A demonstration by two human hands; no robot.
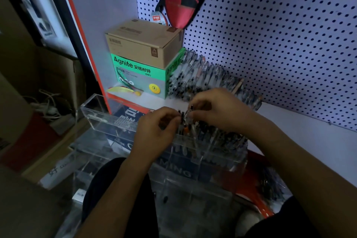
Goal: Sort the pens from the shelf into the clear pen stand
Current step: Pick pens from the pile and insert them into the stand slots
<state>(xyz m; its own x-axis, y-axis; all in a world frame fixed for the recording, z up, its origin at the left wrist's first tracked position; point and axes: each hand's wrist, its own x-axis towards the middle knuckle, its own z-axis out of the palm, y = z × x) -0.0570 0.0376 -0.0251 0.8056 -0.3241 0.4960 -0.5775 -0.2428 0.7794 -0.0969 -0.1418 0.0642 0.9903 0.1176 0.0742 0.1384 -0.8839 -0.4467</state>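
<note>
With the left hand point(156, 131) and right hand point(218, 110) both pinching pens point(184, 121) over the clear pen stand point(119, 121), seat them upright in one compartment before reaching far for the shelf pile point(201, 77).

Both bare forearms came up from the bottom edge and angled in toward each other, with the left hand point(154, 133) curled knuckles-up and its fingertips pinched together, and the right hand point(218, 110) just beside it, a bit higher, fingers bent down and pinching too.
</note>
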